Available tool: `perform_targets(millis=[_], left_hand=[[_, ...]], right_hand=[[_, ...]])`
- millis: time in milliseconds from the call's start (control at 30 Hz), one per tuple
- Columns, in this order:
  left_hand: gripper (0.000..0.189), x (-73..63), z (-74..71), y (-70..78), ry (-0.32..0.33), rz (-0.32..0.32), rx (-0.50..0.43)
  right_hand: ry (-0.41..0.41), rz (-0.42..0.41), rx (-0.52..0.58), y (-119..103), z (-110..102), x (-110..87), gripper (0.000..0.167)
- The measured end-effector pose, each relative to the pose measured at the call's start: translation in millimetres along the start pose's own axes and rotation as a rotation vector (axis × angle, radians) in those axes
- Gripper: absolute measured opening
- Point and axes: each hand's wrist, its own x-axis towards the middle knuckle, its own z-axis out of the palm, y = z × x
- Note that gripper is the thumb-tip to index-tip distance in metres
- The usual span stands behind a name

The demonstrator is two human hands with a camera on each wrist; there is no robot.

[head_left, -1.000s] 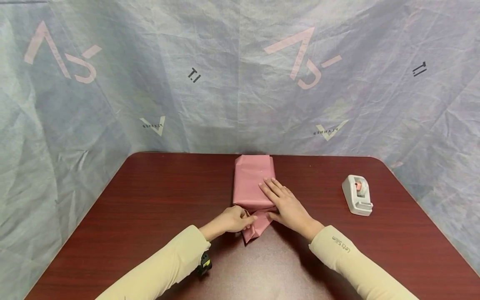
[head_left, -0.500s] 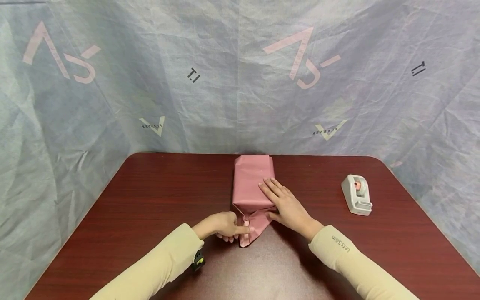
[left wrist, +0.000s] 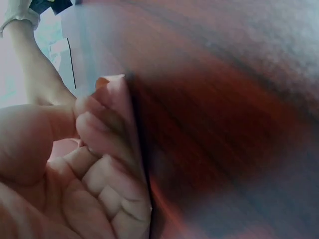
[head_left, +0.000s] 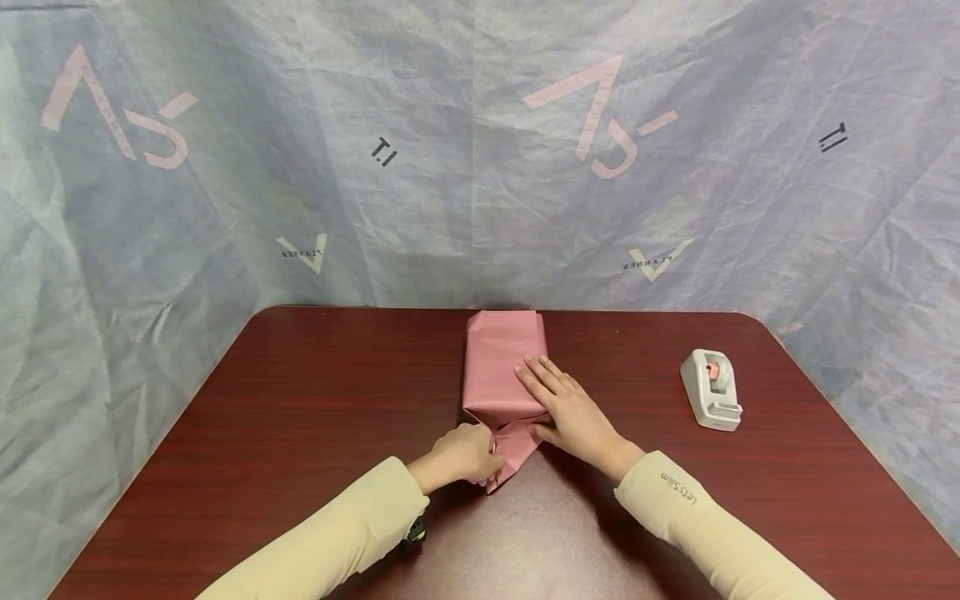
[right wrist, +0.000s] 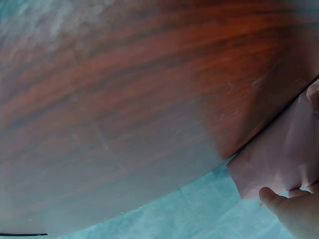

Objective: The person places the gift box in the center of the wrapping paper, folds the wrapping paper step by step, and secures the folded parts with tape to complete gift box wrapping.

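A flat box-shaped package in pink wrapping paper lies at the middle of the table, running away from me. From its near end a creased, pointed paper flap sticks out. My left hand grips the flap's left edge; the left wrist view shows curled fingers against the pink paper. Fairly straight, the fingers of my right hand rest on the package's right side, with the thumb beside the base of the flap. The package's underside is hidden.
A white tape dispenser with a roll in it stands on the dark red table, to the right of the package. Grey printed cloth hangs behind the table and along both sides.
My left hand let the flap's edge slip to a straightened thumb, shifting left and nearer, then came back right and curled round the edge again. The right hand stays in place.
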Motion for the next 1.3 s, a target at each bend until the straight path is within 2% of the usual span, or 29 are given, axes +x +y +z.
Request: perform_targets(millis=[200,367,467,533,733,900,1000,1100,1167,1300], left_hand=[[0.038,2.7,5.3,1.5,0.084,0.008,-0.034],[0.037,6.5,10.9,0.4,0.136,0.015,-0.108],[0.034,8.7,12.3,-0.6,0.141,0.036,-0.132],[0.032,9.1,11.2,-0.9,0.117,0.051,-0.126],[0.027,3.9,3.9,-0.7,0.023,0.081,-0.023],[0.029,0.3,0.0,-0.5,0.016,0.063,-0.012],[0.030,0.0,1.4,2.9,0.043,0.013,0.017],[0.030,0.8,6.4,8.0,0.099,-0.022,0.098],[0.030,1.2,10.5,10.8,0.141,-0.026,0.157],[0.030,0.0,16.8,13.2,0.212,0.012,0.272]], right_hand=[[-0.003,0.003,0.003,-1,-1,0.2,0.087],[-0.009,0.005,-0.002,-2,-1,0.1,0.087],[-0.017,0.008,0.001,-2,-2,0.1,0.086],[-0.020,0.009,0.004,-1,-2,0.3,0.086],[-0.019,0.003,0.004,-1,-1,0.8,0.086],[-0.013,-0.010,-0.005,0,-1,1.1,0.086],[-0.010,-0.013,-0.001,1,-1,0.8,0.086],[-0.005,-0.013,0.006,1,-1,0.4,0.087],[-0.005,-0.015,0.008,1,-1,0.4,0.087],[-0.006,-0.013,0.009,0,-1,0.4,0.087]])
